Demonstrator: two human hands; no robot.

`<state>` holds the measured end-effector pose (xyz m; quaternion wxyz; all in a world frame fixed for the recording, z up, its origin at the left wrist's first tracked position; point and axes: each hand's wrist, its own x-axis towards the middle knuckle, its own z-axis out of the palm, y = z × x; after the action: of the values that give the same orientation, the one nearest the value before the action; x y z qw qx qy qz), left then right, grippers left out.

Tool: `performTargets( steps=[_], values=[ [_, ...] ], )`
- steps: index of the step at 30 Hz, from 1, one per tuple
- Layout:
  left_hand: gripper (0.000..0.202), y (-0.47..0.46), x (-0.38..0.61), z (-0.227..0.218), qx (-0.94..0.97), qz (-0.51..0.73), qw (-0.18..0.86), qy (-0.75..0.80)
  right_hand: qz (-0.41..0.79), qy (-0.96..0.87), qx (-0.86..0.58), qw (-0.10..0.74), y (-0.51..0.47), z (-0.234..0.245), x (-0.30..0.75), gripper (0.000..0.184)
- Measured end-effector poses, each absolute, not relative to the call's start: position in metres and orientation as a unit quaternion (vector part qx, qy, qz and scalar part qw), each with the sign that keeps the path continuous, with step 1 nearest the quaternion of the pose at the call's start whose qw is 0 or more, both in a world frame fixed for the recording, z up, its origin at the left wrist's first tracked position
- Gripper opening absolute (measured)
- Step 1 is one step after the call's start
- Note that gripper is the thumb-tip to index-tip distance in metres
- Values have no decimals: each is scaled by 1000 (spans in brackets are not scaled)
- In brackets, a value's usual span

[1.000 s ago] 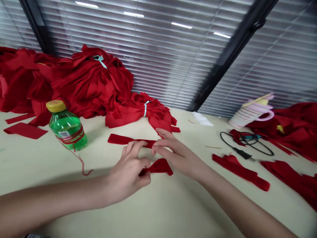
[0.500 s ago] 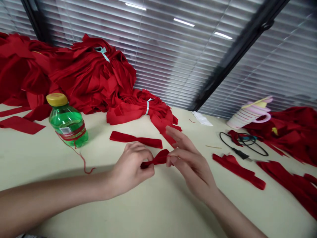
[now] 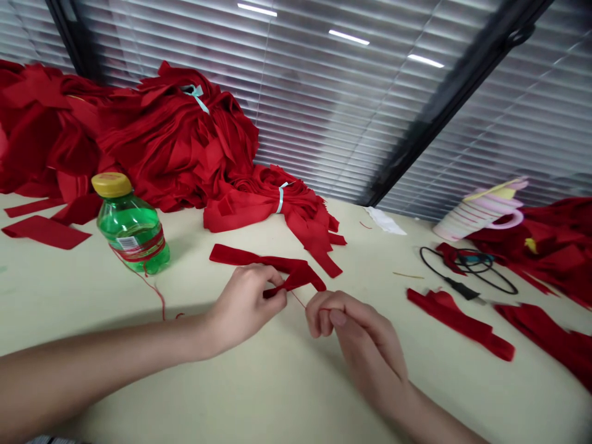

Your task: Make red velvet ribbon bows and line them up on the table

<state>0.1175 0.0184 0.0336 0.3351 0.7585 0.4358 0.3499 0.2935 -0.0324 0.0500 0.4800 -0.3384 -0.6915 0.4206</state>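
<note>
My left hand [image 3: 250, 302] is closed, pinching a red fabric strip [image 3: 300, 277] at its gathered middle between thumb and fingers. From that pinch a thin red thread [image 3: 296, 298] runs taut to my right hand [image 3: 356, 339], whose thumb and curled fingers are closed on it. Just behind my left hand lies another red strip [image 3: 235, 254] on the table, partly covered by the hand and the held piece. The part of the held strip inside my left hand is hidden.
A green bottle [image 3: 132, 225] wound with red thread stands at left. Tied red fabric bundles [image 3: 185, 142] are piled along the blinds. At right are a striped mug [image 3: 476, 213], a black cable [image 3: 456, 287], and folded red strips [image 3: 460, 324]. White paper [image 3: 386, 221] lies at the back.
My right hand has left the fabric strip and moved down and slightly right, its fingers curling in and pulling the thread taut. My left hand keeps its pinch on the strip.
</note>
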Motion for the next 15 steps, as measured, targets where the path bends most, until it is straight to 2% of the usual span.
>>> performTargets(
  steps=[5,10,15],
  values=[
    [5,25,116,35,707,367,400,453,438,-659,-379,480,-31,43,293,31],
    [19,33,115,34,673,380,438,459,419,-631,-446,476,-27,43,290,32],
    [18,37,115,31,661,403,444,451,420,-601,-497,463,-26,43,284,21]
  ],
)
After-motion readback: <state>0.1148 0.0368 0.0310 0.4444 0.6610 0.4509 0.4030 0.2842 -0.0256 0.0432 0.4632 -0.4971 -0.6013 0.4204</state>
